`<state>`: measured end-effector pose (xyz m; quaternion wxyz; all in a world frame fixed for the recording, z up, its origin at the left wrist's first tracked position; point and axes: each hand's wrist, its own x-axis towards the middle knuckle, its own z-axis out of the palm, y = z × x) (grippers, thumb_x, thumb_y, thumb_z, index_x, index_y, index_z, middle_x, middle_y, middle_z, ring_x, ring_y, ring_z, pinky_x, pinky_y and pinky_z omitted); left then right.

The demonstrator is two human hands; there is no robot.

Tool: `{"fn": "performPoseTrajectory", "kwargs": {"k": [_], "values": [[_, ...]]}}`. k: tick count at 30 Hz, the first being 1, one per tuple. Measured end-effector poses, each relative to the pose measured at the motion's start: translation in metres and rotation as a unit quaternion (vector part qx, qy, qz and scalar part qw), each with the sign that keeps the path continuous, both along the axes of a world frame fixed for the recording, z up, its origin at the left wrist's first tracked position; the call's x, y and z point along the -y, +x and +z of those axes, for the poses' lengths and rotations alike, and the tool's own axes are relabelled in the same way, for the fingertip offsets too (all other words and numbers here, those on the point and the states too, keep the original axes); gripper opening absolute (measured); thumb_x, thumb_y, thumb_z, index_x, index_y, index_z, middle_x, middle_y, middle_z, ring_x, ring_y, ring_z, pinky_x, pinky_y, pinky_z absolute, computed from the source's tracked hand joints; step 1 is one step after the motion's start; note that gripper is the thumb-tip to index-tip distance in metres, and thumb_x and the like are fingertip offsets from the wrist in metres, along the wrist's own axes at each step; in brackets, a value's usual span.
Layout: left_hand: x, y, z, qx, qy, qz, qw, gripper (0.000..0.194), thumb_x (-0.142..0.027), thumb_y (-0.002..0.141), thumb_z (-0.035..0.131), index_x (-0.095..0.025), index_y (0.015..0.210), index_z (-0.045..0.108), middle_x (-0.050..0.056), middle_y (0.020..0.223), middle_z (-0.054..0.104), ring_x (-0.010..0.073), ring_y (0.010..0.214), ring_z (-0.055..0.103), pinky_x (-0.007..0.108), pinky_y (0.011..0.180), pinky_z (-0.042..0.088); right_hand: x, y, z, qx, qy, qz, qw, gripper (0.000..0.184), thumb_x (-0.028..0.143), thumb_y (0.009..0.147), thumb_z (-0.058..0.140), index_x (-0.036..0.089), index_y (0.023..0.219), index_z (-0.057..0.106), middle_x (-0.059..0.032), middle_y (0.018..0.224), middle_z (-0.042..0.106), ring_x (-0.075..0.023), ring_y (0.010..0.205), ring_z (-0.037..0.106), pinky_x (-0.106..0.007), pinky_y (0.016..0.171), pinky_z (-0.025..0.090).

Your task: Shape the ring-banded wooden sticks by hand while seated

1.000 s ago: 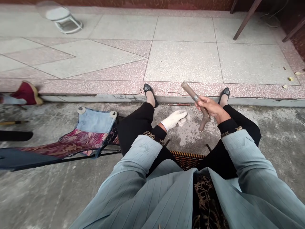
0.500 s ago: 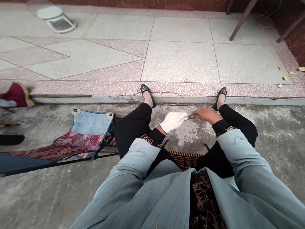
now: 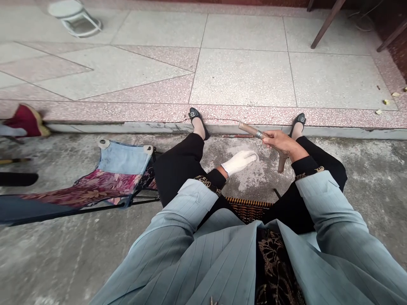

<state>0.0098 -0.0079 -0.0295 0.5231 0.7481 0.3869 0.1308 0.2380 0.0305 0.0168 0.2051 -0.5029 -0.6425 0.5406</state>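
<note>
While your right hand (image 3: 282,143) is holding a crooked stick (image 3: 249,129) right of the frame's centre, its fingers are wrapping it beside a silvery band (image 3: 259,134). Near the centre, your gloved left hand (image 3: 239,162) is hovering with fingers bunched; I cannot tell whether it is gripping anything.

left hand (image 3: 240,162): gloved, fingers (image 3: 252,156) together | right hand (image 3: 281,142): bare, curled in grip | forearms (image 3: 321,195): forward, angled inward
</note>
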Motion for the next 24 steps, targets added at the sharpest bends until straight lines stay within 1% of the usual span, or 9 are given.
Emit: {"fn": "performPoseTrajectory", "kwargs": {"k": [3, 6, 8, 10, 12, 14, 17, 21, 24], "values": [[0.002, -0.004, 0.012, -0.053, 0.088, -0.032, 0.994, 0.036, -0.041, 0.096, 0.042, -0.017, 0.094, 0.069, 0.003, 0.08, 0.065, 0.0167, 0.074, 0.057, 0.026, 0.069, 0.039, -0.001, -0.01, -0.004, 0.193, 0.072, -0.027, 0.978, 0.031, 0.032, 0.088, 0.059, 0.017, 0.114, 0.068, -0.0105, 0.095, 0.068, -0.023, 0.081, 0.059, -0.035, 0.075, 0.046], [-0.006, -0.018, 0.028, -0.115, 0.163, -0.018, 0.98, 0.034, -0.039, 0.096, 0.043, -0.018, 0.096, 0.069, 0.006, 0.087, 0.068, 0.0198, 0.081, 0.059, 0.028, 0.073, 0.039, 0.003, -0.014, 0.006, 0.33, 0.07, 0.117, 0.934, 0.033, 0.024, 0.083, 0.066, 0.02, 0.114, 0.073, -0.0126, 0.104, 0.071, -0.0278, 0.092, 0.062, -0.036, 0.079, 0.045], [-0.012, -0.028, 0.037, -0.106, 0.16, -0.001, 0.981, 0.031, -0.037, 0.095, 0.045, -0.018, 0.096, 0.069, 0.005, 0.089, 0.069, 0.0204, 0.082, 0.06, 0.028, 0.074, 0.04, 0.01, -0.012, 0.018, 0.275, 0.018, 0.25, 0.928, 0.033, 0.023, 0.079, 0.069, 0.022, 0.112, 0.076, -0.0082, 0.099, 0.074, -0.0251, 0.089, 0.064, -0.033, 0.077, 0.045], [-0.015, -0.034, 0.044, -0.065, 0.126, 0.032, 0.989, 0.029, -0.036, 0.093, 0.047, -0.017, 0.092, 0.069, 0.005, 0.09, 0.069, 0.02, 0.083, 0.06, 0.028, 0.076, 0.041, 0.018, -0.009, 0.033, 0.152, -0.01, 0.308, 0.939, 0.041, 0.029, 0.08, 0.07, 0.024, 0.12, 0.073, -0.0044, 0.099, 0.074, -0.0223, 0.088, 0.065, -0.032, 0.079, 0.046], [-0.014, -0.034, 0.048, -0.014, 0.08, 0.058, 0.995, 0.028, -0.033, 0.093, 0.047, -0.015, 0.091, 0.068, 0.005, 0.088, 0.068, 0.0183, 0.08, 0.06, 0.027, 0.073, 0.043, 0.024, -0.007, 0.046, 0.048, 0.009, 0.245, 0.968, 0.053, 0.037, 0.081, 0.069, 0.022, 0.132, 0.067, -0.005, 0.103, 0.072, -0.0209, 0.088, 0.064, -0.033, 0.08, 0.047], [-0.008, -0.028, 0.052, 0.009, 0.073, 0.056, 0.996, 0.032, -0.035, 0.095, 0.043, -0.014, 0.097, 0.067, 0.004, 0.085, 0.067, 0.0155, 0.072, 0.058, 0.025, 0.068, 0.043, 0.026, -0.007, 0.058, 0.002, 0.039, 0.136, 0.99, 0.057, 0.04, 0.082, 0.067, 0.02, 0.135, 0.063, -0.0054, 0.1, 0.07, -0.0187, 0.083, 0.061, -0.034, 0.077, 0.048], [0.005, -0.015, 0.057, 0.022, 0.087, 0.014, 0.996, 0.031, -0.036, 0.096, 0.043, -0.016, 0.095, 0.067, 0.001, 0.077, 0.064, 0.0147, 0.068, 0.056, 0.025, 0.066, 0.041, 0.023, -0.012, 0.071, 0.074, 0.077, 0.028, 0.994, 0.047, 0.037, 0.083, 0.064, 0.018, 0.126, 0.068, -0.0044, 0.088, 0.067, -0.0174, 0.074, 0.057, -0.033, 0.071, 0.046], [0.016, -0.005, 0.057, -0.063, 0.198, -0.024, 0.978, 0.028, -0.035, 0.096, 0.047, -0.019, 0.095, 0.069, 0.004, 0.084, 0.068, 0.0184, 0.078, 0.059, 0.026, 0.071, 0.039, 0.022, -0.021, 0.078, 0.304, 0.13, 0.027, 0.943, 0.03, 0.029, 0.084, 0.063, 0.018, 0.11, 0.073, -0.0085, 0.091, 0.069, -0.021, 0.08, 0.059, -0.034, 0.073, 0.043], [0.017, -0.004, 0.054, -0.115, 0.246, -0.054, 0.961, 0.027, -0.036, 0.095, 0.05, -0.02, 0.097, 0.071, 0.007, 0.09, 0.07, 0.0199, 0.079, 0.06, 0.026, 0.069, 0.038, 0.032, -0.023, 0.076, 0.431, 0.113, 0.102, 0.889, 0.022, 0.027, 0.085, 0.064, 0.018, 0.102, 0.074, -0.0126, 0.092, 0.071, -0.0205, 0.074, 0.058, -0.032, 0.065, 0.04]]}}
